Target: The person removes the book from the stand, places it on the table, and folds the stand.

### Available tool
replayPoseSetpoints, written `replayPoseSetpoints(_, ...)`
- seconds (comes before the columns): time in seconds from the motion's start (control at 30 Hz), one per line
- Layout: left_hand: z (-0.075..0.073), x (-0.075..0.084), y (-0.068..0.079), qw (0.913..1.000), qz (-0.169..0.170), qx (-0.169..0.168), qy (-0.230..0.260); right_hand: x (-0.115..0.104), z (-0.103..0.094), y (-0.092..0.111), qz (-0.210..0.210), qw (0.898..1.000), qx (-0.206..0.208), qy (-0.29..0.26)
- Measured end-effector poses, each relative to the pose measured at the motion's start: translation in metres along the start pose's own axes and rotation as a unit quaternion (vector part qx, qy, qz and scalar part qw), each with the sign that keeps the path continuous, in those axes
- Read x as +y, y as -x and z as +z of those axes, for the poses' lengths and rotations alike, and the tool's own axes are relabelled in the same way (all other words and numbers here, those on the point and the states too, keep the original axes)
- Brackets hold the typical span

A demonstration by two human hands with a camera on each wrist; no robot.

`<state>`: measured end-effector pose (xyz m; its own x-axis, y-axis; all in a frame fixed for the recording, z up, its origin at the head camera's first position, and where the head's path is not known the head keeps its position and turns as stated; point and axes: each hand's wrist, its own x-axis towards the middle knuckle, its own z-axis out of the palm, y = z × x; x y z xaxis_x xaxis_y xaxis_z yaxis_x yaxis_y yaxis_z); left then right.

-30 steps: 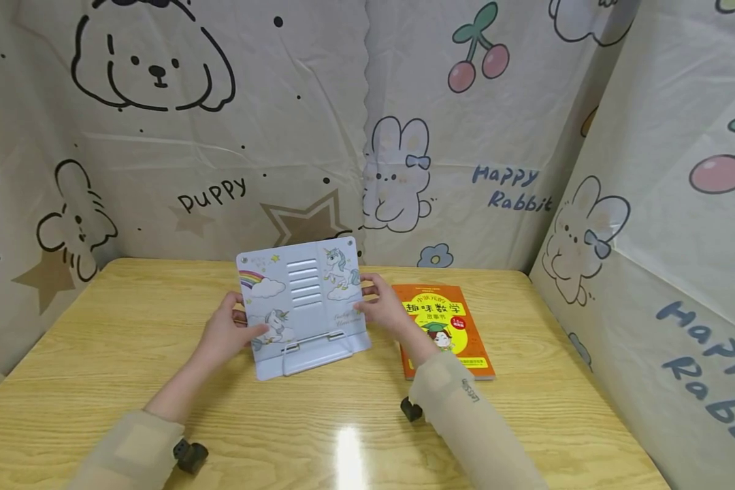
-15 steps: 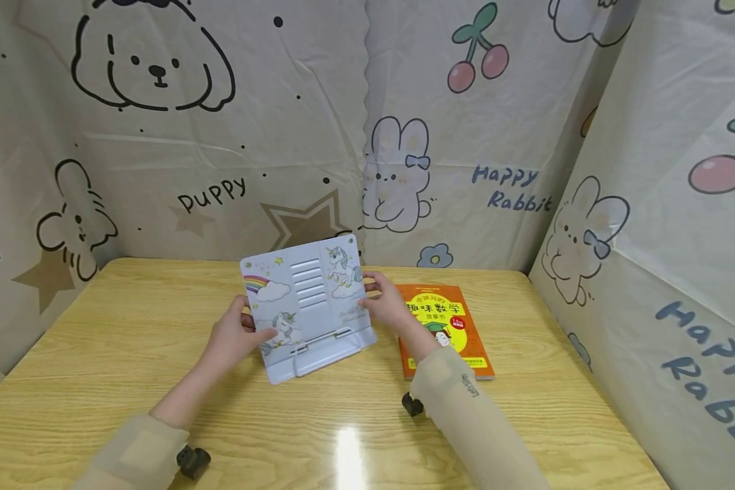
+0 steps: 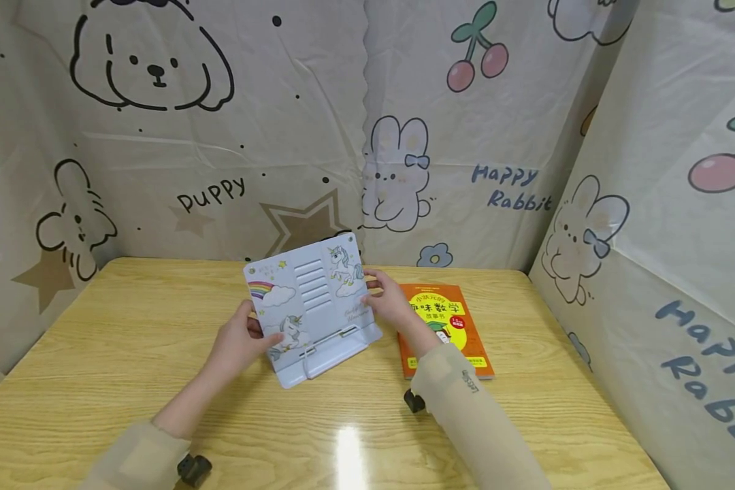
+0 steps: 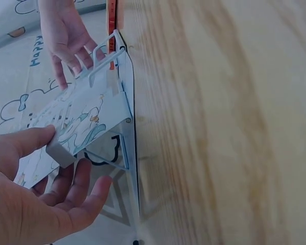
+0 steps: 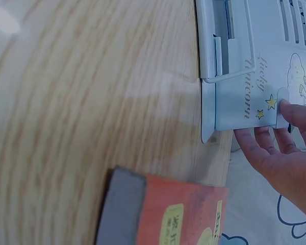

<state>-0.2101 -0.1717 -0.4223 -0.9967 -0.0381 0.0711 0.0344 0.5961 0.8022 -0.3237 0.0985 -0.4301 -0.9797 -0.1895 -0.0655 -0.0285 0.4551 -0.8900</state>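
Note:
A pale blue-white book stand (image 3: 315, 316) with unicorn and rainbow prints and a row of slots leans back on the table, turned at an angle. My left hand (image 3: 237, 340) pinches its left edge, thumb in front and fingers behind. At the opposite edge my right hand (image 3: 393, 306) grips it the same way. A wire page holder crosses the bottom ledge of the stand (image 5: 234, 92) in the right wrist view. In the left wrist view, a thin wire support shows behind the stand (image 4: 84, 120).
An orange book (image 3: 474, 344) with a yellow circle on its cover lies flat to the right, partly behind my right forearm. The wooden table (image 3: 294, 435) ends at a printed cloth backdrop (image 3: 306, 122) at the back and sides.
The book stand has shifted slightly right and turned further, its lower left corner coming nearer to me. Both hands have moved along with it, keeping their hold.

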Motion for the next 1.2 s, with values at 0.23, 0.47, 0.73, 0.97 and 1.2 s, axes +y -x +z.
replayPoseSetpoints(0.23,-0.002,0.0,0.003,0.9999,0.014,-0.002,-0.008,0.001,-0.002,-0.002,0.005,1.0,-0.005,0.005)
replayPoseSetpoints(0.47,-0.002,0.0,0.006,0.9994,0.029,0.0,-0.017,0.001,-0.003,-0.005,-0.013,1.0,-0.007,0.012)
replayPoseSetpoints(0.73,0.002,0.003,0.011,0.9997,0.022,-0.01,-0.007,0.0,-0.003,-0.008,-0.019,0.999,-0.007,0.025)
replayPoseSetpoints(0.97,0.005,0.007,0.016,0.9994,0.034,-0.005,-0.002,-0.002,-0.004,-0.008,-0.014,0.999,-0.011,0.027)
replayPoseSetpoints(1.2,0.008,0.012,0.021,0.9993,0.029,-0.018,0.013,-0.002,-0.003,-0.009,-0.019,0.999,-0.014,0.021)
